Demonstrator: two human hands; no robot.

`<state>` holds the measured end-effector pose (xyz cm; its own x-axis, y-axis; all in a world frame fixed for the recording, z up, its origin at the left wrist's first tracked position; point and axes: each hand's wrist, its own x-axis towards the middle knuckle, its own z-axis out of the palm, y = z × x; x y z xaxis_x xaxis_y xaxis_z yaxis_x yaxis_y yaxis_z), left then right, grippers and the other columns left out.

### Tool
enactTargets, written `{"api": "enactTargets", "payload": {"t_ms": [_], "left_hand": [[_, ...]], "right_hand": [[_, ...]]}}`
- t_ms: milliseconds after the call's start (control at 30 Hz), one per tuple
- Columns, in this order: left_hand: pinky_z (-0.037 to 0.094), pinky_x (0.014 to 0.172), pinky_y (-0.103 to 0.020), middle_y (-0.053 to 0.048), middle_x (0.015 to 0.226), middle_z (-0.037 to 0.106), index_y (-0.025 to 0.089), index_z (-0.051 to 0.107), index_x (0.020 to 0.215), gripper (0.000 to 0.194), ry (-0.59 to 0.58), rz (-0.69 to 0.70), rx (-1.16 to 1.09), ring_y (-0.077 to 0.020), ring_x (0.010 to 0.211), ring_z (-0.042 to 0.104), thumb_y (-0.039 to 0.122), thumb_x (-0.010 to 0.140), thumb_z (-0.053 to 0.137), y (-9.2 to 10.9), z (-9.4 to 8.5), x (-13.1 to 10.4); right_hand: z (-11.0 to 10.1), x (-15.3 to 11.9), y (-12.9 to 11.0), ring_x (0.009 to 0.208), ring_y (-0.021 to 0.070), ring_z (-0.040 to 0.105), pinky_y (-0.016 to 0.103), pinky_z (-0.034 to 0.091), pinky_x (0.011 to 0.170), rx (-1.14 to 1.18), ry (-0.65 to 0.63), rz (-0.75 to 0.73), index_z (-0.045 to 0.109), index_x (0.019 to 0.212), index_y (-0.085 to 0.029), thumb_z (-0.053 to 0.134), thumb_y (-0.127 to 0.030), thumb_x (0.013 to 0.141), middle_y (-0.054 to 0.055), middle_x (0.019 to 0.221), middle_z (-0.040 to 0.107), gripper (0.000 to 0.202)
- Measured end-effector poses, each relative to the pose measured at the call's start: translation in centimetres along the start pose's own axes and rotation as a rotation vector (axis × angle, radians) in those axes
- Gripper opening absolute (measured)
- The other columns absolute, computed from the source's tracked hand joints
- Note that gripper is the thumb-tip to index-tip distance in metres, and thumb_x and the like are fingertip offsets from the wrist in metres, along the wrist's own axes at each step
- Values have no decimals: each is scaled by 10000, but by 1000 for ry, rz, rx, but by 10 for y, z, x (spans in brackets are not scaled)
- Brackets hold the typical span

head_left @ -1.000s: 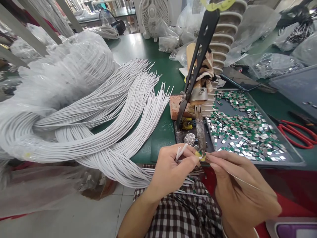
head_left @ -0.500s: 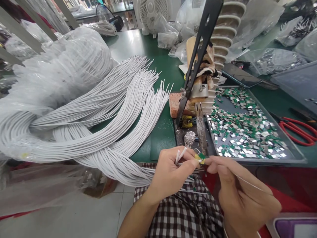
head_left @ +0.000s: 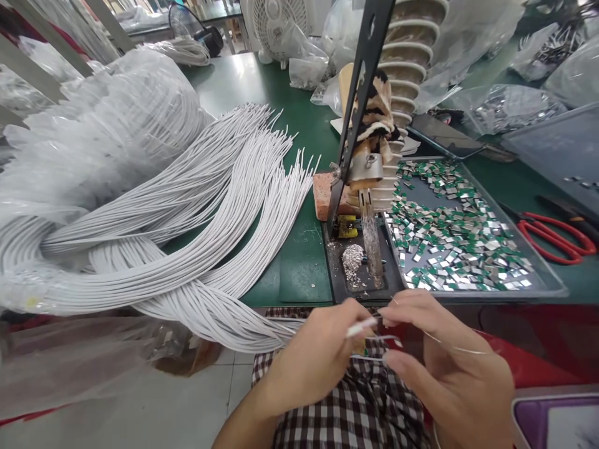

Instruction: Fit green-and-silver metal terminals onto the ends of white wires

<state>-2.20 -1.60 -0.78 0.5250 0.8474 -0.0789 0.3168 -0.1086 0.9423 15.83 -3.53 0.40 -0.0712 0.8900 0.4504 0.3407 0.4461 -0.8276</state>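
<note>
My left hand (head_left: 318, 352) is closed around white wires (head_left: 362, 327), whose ends stick out past the fingers above my lap. Close by on the right, my right hand (head_left: 453, 355) has its fingers bent and its thumb apart from the index finger. A thin solder wire (head_left: 461, 350) runs across that hand and between its fingers. Motion blurs both sets of fingertips, and the small board near them is mostly hidden. Beyond the hands, a soldering iron (head_left: 371, 240) points down on its stand over a black tray (head_left: 339, 274) holding a heap of solder bits (head_left: 352, 259).
Bundles of white cable (head_left: 187, 274) spread over the left of the green table (head_left: 299, 268). A shallow tray (head_left: 556, 290) of small green boards stands right, beside red-handled pliers (head_left: 552, 243). A brick (head_left: 322, 196) sits by the black stand bar (head_left: 358, 106) and ribbed hose (head_left: 407, 56).
Both hands have come down slightly from the soldering iron. My right thumb has moved away from its index finger. The yellow-green board at my left fingertips is now mostly out of sight.
</note>
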Motion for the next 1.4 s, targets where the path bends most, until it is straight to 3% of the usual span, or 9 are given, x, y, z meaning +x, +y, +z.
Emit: {"api": "enactTargets", "payload": {"t_ms": [100,267,500,633,767,900,967,1200,1400], "left_hand": [[396,662,-234,0,810,649,171,640,893,117,-47,101,-42,-139,729,574,221,995,613,5,4,3],[388,648,-218,1,801,653,180,714,891,120,239,229,-203,-120,705,542,245,978,665,6,10,3],[372,602,-216,12,721,609,164,689,779,215,273,168,-198,-107,644,502,191,983,627,9,10,6],[381,580,-215,11,688,625,156,709,740,187,296,160,-190,-105,613,507,208,919,725,9,8,9],[430,621,-210,-1,688,664,155,758,754,137,330,186,-146,-115,646,559,193,884,774,6,6,10],[496,699,-220,-37,770,715,164,820,866,106,342,247,-176,-141,736,629,148,913,727,1,7,12],[523,722,-231,-51,826,710,175,840,892,116,343,244,-201,-153,778,655,129,897,733,-1,9,15],[445,523,-186,-74,926,687,169,837,844,65,367,133,-298,-142,741,648,137,821,786,-1,14,21],[513,704,-239,-69,903,755,156,728,762,115,485,109,-317,-162,797,689,105,857,688,-1,14,23]], "right_hand": [[-1,-1,-2,798,122,626,245,522,702,-31,-36,-35,698,976,-252,665,-118,917,-18,810,681,150],[-2,-4,0,681,115,608,236,500,634,-28,84,48,712,895,-274,744,-119,865,-48,726,666,161],[-5,-3,2,750,106,669,203,537,667,101,-31,106,734,1031,-325,615,-87,931,-48,812,733,284],[-9,0,-3,611,107,598,216,468,549,99,-68,258,720,840,-270,601,-188,949,-37,674,648,181],[-18,11,5,532,119,554,245,430,510,-94,-206,338,665,703,-229,512,-315,970,-11,617,611,320],[-30,31,41,743,227,649,327,451,628,-789,117,324,732,844,-215,482,-396,938,90,833,742,323],[-35,39,61,856,305,641,368,434,639,-1012,110,352,744,870,-180,501,-443,923,153,891,738,362],[-51,41,86,799,276,643,376,434,635,-946,12,276,753,830,-218,528,-290,814,98,849,752,237],[-49,43,82,673,256,603,363,399,569,-859,188,311,699,733,-204,527,-373,828,116,731,706,260]]}}
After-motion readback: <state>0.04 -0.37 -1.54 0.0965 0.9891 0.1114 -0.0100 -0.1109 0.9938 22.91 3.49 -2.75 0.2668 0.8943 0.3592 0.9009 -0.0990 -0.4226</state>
